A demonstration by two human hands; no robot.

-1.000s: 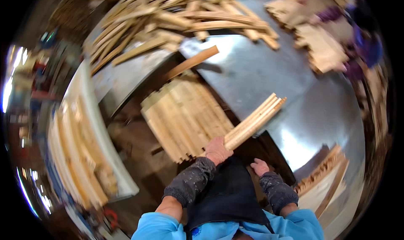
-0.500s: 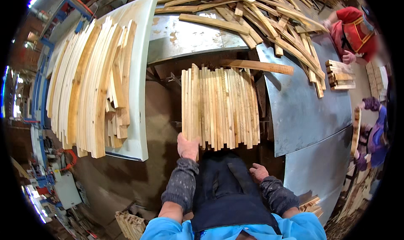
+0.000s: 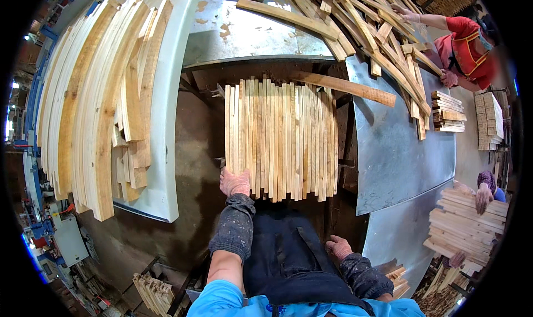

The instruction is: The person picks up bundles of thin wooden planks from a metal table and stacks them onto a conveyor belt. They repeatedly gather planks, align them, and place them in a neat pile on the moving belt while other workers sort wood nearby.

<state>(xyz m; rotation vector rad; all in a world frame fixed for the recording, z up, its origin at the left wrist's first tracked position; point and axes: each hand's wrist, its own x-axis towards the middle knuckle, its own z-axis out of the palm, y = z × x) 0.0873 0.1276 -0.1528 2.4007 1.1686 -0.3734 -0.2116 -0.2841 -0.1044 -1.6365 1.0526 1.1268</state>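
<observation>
A row of pale wooden strips (image 3: 280, 142) lies side by side in front of me, running away from my body. At the near left corner of this row is my left hand (image 3: 235, 181), its fingers closed around the end of the leftmost strips; the fingertips are partly hidden. My right hand (image 3: 338, 247) hangs beside my dark apron, fingers loosely apart, holding nothing. One loose brown strip (image 3: 347, 87) lies crosswise past the far right corner of the row, reaching onto the metal table.
Long strips (image 3: 91, 111) are stacked on a white-edged table (image 3: 166, 167) at left. A jumbled strip pile (image 3: 377, 39) covers the far right of the metal table (image 3: 408, 156). A person in red (image 3: 472, 53) reaches into it. Another person's hand (image 3: 484, 197) rests on strips at right.
The strip standing proud at the row's left now lies level with the others, my left hand still at its near end. My view has shifted slightly. At right, a batch of strips has come into view.
</observation>
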